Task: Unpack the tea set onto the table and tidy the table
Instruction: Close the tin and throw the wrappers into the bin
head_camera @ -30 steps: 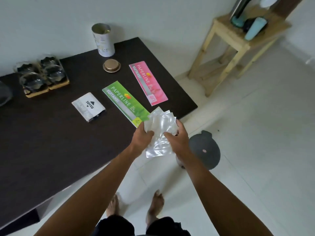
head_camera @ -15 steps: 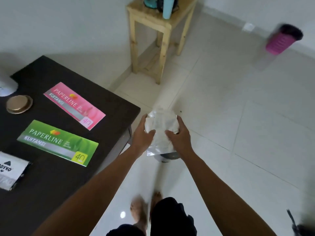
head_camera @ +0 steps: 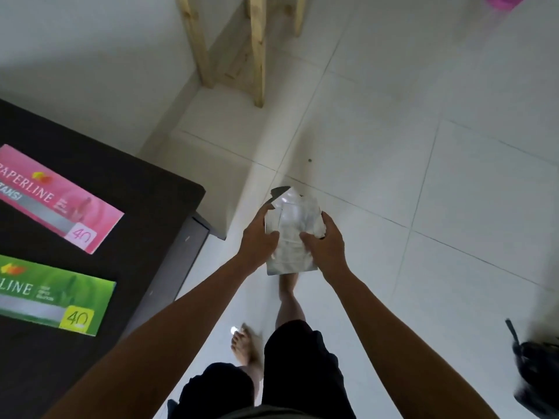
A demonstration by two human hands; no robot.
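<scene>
A bundle of clear plastic wrappers point(head_camera: 292, 229) is held in front of me over the white tiled floor, to the right of the table. My left hand point(head_camera: 259, 237) grips its left side and my right hand point(head_camera: 328, 244) grips its right side. The dark table point(head_camera: 151, 207) lies at the left, its corner just short of my left hand. On it rest a pink Paperline booklet point(head_camera: 60, 204) and a green Paperline booklet point(head_camera: 51, 297). The tea set is out of view.
The legs of a wooden stool point(head_camera: 257, 49) stand at the top centre near the wall. A pink object point(head_camera: 505, 1) shows at the top right edge. A dark object point(head_camera: 535, 373) sits on the floor at the right edge. My bare feet are mid-step on the tiles.
My view has swung right and away from the table while I step across the floor. Both hands keep the wrappers bundle. The tin, lid, cups and white packet have left the view.
</scene>
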